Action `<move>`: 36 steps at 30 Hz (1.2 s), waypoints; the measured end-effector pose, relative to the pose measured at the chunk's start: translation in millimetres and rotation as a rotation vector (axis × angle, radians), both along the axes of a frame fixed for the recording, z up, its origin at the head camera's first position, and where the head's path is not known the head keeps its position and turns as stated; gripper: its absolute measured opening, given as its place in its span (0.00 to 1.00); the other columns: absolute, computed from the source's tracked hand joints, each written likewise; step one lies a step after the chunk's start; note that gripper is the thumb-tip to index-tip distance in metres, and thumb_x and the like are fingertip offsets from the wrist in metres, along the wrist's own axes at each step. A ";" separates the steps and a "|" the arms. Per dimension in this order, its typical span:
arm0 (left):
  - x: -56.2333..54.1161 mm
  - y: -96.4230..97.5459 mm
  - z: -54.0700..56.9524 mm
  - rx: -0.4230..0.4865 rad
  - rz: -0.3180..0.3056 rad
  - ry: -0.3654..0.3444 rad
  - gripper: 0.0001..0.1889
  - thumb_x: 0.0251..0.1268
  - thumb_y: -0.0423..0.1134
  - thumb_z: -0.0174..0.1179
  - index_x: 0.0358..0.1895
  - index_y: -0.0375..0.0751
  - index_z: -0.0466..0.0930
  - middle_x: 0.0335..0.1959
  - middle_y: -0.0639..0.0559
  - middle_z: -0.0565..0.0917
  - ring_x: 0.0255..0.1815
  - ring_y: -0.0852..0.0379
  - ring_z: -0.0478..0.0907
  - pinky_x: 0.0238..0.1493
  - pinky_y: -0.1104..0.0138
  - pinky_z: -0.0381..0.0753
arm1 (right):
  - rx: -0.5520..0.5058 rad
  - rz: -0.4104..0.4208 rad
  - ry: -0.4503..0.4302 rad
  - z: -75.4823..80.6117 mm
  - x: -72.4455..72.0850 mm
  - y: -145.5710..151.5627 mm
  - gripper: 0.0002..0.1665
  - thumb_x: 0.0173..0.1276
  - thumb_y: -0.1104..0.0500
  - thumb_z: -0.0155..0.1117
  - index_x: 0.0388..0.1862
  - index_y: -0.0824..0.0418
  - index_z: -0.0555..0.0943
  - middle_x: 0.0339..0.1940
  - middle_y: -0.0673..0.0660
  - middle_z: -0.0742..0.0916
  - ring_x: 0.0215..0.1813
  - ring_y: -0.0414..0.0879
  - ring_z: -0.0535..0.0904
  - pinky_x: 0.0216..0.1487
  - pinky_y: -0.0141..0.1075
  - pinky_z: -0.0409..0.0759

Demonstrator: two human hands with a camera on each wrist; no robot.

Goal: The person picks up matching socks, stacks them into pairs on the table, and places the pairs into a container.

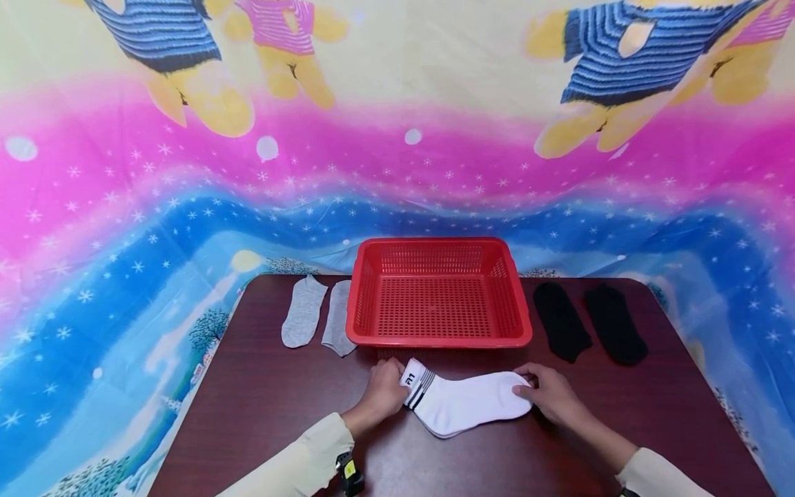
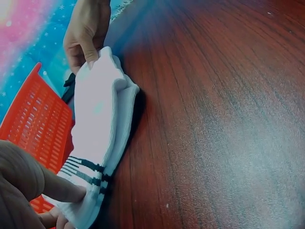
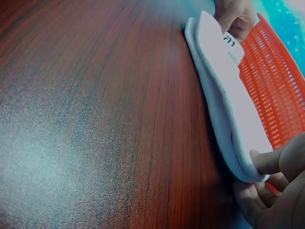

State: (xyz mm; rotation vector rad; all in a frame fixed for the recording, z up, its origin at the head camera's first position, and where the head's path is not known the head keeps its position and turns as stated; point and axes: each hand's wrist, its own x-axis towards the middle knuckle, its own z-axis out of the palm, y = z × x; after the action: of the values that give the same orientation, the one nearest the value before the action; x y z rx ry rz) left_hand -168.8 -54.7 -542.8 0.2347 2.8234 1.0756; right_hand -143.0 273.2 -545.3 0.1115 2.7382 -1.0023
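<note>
Two white socks [image 1: 468, 404] with black stripes at the cuff lie one over the other, stretched between both hands in front of the basket. At the cuff end, my left hand [image 1: 386, 388] pinches the striped band, thumb on top, as the left wrist view shows. My right hand [image 1: 553, 393] pinches the toe end, its thumb above and its fingers below in the right wrist view. From the side, both layers [image 3: 224, 105] show close over the table. The lower sock is mostly hidden beneath the upper one.
A red plastic basket [image 1: 437, 342] stands behind the socks, with nothing in it. To its left lie two grey socks [image 1: 304, 312], one partly behind its rim. Two black socks [image 1: 562, 321] lie to its right on the dark wooden table [image 1: 261, 414]. A printed cloth hangs behind.
</note>
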 end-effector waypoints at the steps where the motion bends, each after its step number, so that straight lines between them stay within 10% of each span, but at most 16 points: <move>1: 0.5 0.5 -0.2 -0.006 0.005 -0.004 0.10 0.43 0.23 0.68 0.30 0.35 0.80 0.29 0.48 0.80 0.36 0.51 0.74 0.43 0.59 0.74 | -0.002 -0.001 -0.001 0.1 0.0 -0.1 0.17 0.65 0.60 0.74 0.51 0.64 0.84 0.35 0.53 0.83 0.38 0.45 0.74 0.40 0.35 0.71; 17: 2.1 -3.4 6.0 0.104 -0.017 0.013 0.15 0.46 0.20 0.65 0.36 0.35 0.73 0.27 0.46 0.79 0.31 0.54 0.74 0.32 0.66 0.75 | -0.136 0.038 0.022 9.2 0.0 4.7 0.14 0.63 0.60 0.75 0.44 0.65 0.83 0.37 0.55 0.88 0.39 0.43 0.81 0.36 0.29 0.77; 23: 4.7 -13.1 20.1 0.175 -0.082 -0.021 0.15 0.49 0.22 0.69 0.38 0.33 0.75 0.29 0.45 0.83 0.32 0.57 0.76 0.34 0.69 0.75 | -0.385 0.067 -0.065 18.8 1.8 10.4 0.20 0.65 0.63 0.73 0.50 0.74 0.79 0.37 0.59 0.88 0.36 0.38 0.81 0.37 0.30 0.81; 36: 9.5 -39.2 69.1 0.592 -0.114 -0.448 0.15 0.66 0.25 0.61 0.52 0.18 0.77 0.41 0.35 0.88 0.36 0.58 0.83 0.41 0.65 0.86 | -0.718 0.104 -0.387 52.5 4.6 25.7 0.28 0.73 0.58 0.67 0.63 0.75 0.73 0.52 0.54 0.89 0.47 0.41 0.86 0.49 0.37 0.86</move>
State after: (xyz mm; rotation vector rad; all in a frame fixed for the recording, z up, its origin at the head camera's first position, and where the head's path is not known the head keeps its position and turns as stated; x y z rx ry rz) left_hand -159.4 -93.8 -473.7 0.1698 2.0298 1.6650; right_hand -138.4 299.0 -492.8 0.0336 1.8948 -1.6537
